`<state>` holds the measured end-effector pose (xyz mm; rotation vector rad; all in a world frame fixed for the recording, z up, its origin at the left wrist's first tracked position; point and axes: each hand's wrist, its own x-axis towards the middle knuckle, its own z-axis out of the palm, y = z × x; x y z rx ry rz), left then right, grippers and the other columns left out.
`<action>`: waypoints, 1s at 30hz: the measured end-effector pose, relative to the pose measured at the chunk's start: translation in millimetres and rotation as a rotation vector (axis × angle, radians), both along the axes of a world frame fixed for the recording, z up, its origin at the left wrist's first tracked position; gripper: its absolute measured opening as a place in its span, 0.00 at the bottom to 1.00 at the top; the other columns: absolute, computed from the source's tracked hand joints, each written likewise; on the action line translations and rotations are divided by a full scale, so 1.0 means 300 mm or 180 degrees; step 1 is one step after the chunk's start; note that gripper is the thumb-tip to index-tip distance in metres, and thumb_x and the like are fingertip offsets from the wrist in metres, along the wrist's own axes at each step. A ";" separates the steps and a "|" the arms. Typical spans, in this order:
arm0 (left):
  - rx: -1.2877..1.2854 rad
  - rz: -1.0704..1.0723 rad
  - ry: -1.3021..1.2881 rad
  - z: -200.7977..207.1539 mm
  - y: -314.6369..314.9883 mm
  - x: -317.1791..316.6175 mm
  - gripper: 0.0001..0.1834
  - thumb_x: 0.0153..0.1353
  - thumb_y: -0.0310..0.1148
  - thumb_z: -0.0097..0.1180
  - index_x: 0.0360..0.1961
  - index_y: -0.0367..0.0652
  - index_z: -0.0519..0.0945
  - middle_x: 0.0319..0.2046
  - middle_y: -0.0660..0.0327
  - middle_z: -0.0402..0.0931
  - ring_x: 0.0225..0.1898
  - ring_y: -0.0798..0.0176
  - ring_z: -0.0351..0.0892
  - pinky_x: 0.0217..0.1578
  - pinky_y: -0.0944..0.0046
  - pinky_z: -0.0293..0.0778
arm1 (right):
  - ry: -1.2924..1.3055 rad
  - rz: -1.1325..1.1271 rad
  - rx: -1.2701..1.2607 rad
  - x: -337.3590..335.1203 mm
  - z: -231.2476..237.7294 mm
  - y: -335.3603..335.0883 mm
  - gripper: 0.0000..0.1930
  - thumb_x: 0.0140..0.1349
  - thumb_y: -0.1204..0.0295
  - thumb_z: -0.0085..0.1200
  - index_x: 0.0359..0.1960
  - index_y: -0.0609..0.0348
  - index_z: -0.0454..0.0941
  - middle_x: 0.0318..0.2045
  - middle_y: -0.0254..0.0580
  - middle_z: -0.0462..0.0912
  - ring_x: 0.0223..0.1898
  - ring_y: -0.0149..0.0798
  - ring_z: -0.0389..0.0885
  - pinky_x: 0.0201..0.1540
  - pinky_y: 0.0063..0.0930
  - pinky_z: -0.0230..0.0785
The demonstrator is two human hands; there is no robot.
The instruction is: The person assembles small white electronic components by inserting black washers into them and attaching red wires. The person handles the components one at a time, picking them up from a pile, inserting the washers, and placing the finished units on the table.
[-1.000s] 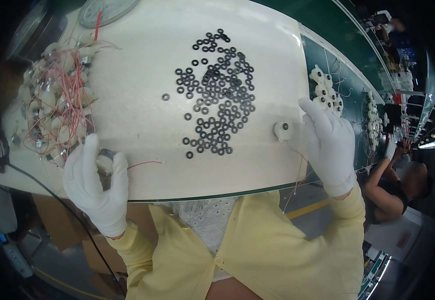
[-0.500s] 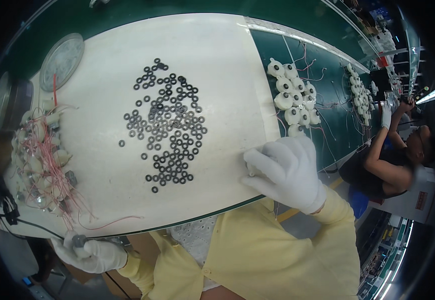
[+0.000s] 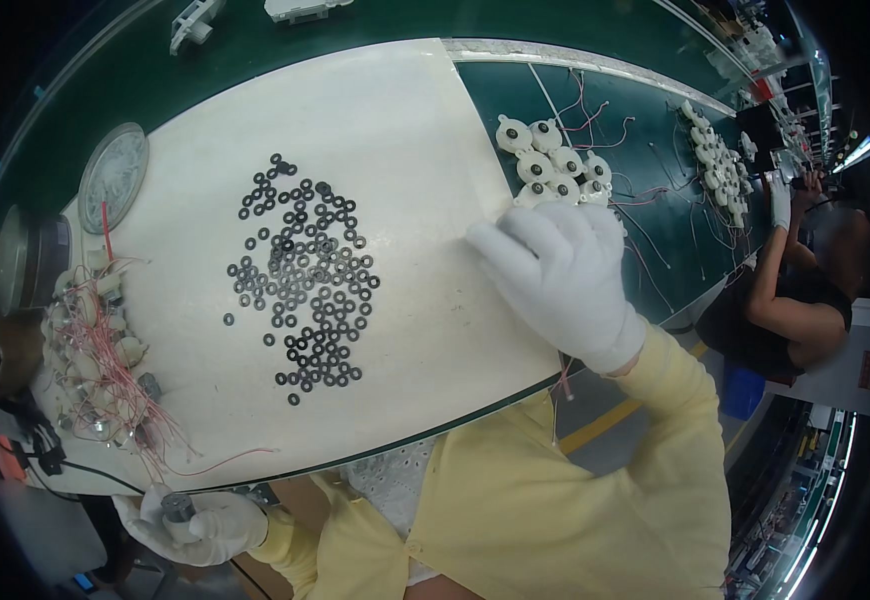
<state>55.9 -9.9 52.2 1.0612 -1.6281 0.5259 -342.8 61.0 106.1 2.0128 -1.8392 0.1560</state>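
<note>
My left hand [image 3: 217, 528], in a white glove, is below the near left edge of the table. It holds a small grey cylinder [image 3: 179, 507], with fingers and thumb curled around it. My right hand [image 3: 567, 285], also gloved in white, is over the table's right side, beside a group of round cream-coloured motor-like parts [image 3: 537, 168] with dark centres. Its fingers are bent together, and whatever they hold is hidden beneath the glove. Thin pinkish wires [image 3: 564, 380] dangle at the table edge below that hand. Many black rings [image 3: 305, 277] lie scattered on the white table surface [image 3: 425, 330].
At the left is a tangled pile of parts with pink wires [image 3: 105, 350], beside a round clear lid [image 3: 115, 178] and a round container [image 3: 35, 260]. More cream parts [image 3: 720, 170] lie on the green mat at right. A co-worker [image 3: 795, 290] sits beyond.
My right hand has moved away from me, up to the cream-coloured parts, and covers some of them. The left hand still holds the grey cylinder, now tipped more upright. The whole view has shifted slightly.
</note>
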 end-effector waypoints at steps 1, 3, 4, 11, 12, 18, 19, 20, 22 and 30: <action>0.0013 0.0011 -0.0004 0.000 0.002 -0.006 0.28 0.82 0.45 0.35 0.69 0.32 0.65 0.60 0.41 0.76 0.41 0.55 0.82 0.32 0.66 0.76 | 0.0048 -0.0206 0.0141 -0.006 0.011 0.001 0.22 0.43 0.65 0.69 0.44 0.41 0.82 0.35 0.23 0.77 0.38 0.34 0.75 0.41 0.35 0.60; 0.0091 0.0014 0.0043 0.001 0.008 -0.016 0.29 0.81 0.47 0.36 0.71 0.34 0.64 0.62 0.40 0.74 0.40 0.55 0.81 0.36 0.64 0.77 | -0.0182 -0.0303 0.0117 0.000 0.031 0.028 0.22 0.43 0.64 0.69 0.45 0.41 0.82 0.37 0.25 0.77 0.39 0.34 0.75 0.41 0.36 0.61; 0.0163 0.0021 0.0093 0.005 0.017 -0.012 0.30 0.81 0.48 0.37 0.72 0.37 0.63 0.63 0.39 0.72 0.39 0.56 0.79 0.39 0.62 0.79 | -0.0297 -0.0333 0.0112 0.006 0.039 0.039 0.22 0.43 0.64 0.69 0.45 0.42 0.82 0.38 0.25 0.78 0.39 0.35 0.75 0.41 0.37 0.61; -0.0448 0.0096 -0.0046 0.055 0.020 0.014 0.31 0.78 0.53 0.39 0.73 0.44 0.64 0.60 0.51 0.76 0.41 0.56 0.79 0.49 0.50 0.80 | -0.1030 0.0125 -0.0136 0.034 0.110 0.115 0.26 0.51 0.57 0.68 0.52 0.49 0.81 0.45 0.38 0.79 0.43 0.41 0.77 0.48 0.39 0.63; -0.0636 0.0371 -0.0104 0.061 0.021 -0.006 0.31 0.78 0.52 0.38 0.73 0.42 0.64 0.58 0.51 0.77 0.43 0.53 0.80 0.50 0.49 0.80 | -0.1345 0.0336 -0.0143 0.050 0.120 0.138 0.27 0.53 0.57 0.68 0.54 0.52 0.80 0.46 0.40 0.79 0.44 0.43 0.78 0.49 0.39 0.65; -0.1084 -0.2032 -0.0863 0.187 0.039 -0.255 0.29 0.74 0.57 0.38 0.60 0.48 0.75 0.46 0.65 0.80 0.45 0.55 0.79 0.48 0.44 0.77 | -0.5674 0.1933 0.1950 0.165 0.109 0.111 0.24 0.71 0.61 0.54 0.62 0.64 0.74 0.50 0.52 0.79 0.49 0.50 0.78 0.53 0.37 0.70; -0.1114 -0.1933 -0.0743 0.176 0.032 -0.321 0.24 0.70 0.55 0.45 0.59 0.56 0.78 0.47 0.69 0.80 0.43 0.61 0.78 0.47 0.49 0.76 | -0.6082 0.1843 0.2470 0.195 0.117 0.094 0.23 0.73 0.62 0.51 0.63 0.65 0.73 0.50 0.52 0.80 0.50 0.49 0.78 0.54 0.36 0.70; -0.1144 -0.1846 -0.0638 0.162 0.023 -0.388 0.21 0.67 0.54 0.52 0.58 0.64 0.80 0.49 0.73 0.80 0.41 0.66 0.78 0.46 0.53 0.76 | -0.6485 0.1670 0.2963 0.225 0.115 0.080 0.22 0.76 0.63 0.47 0.64 0.66 0.72 0.51 0.53 0.80 0.51 0.48 0.79 0.55 0.36 0.71; -0.0526 -0.2080 -0.0878 0.174 0.031 -0.446 0.15 0.59 0.51 0.58 0.45 0.67 0.85 0.44 0.74 0.79 0.45 0.67 0.77 0.42 0.59 0.73 | -0.7159 0.0994 0.3741 0.251 0.073 0.074 0.21 0.78 0.67 0.41 0.66 0.66 0.70 0.52 0.53 0.81 0.53 0.45 0.79 0.57 0.35 0.70; 0.1034 -0.1798 -0.1061 0.248 0.025 -0.340 0.20 0.67 0.56 0.52 0.46 0.56 0.86 0.46 0.64 0.76 0.52 0.49 0.72 0.49 0.52 0.69 | -0.5988 0.0288 0.3970 0.209 0.196 0.012 0.16 0.73 0.69 0.48 0.56 0.64 0.80 0.41 0.41 0.86 0.41 0.32 0.81 0.50 0.31 0.70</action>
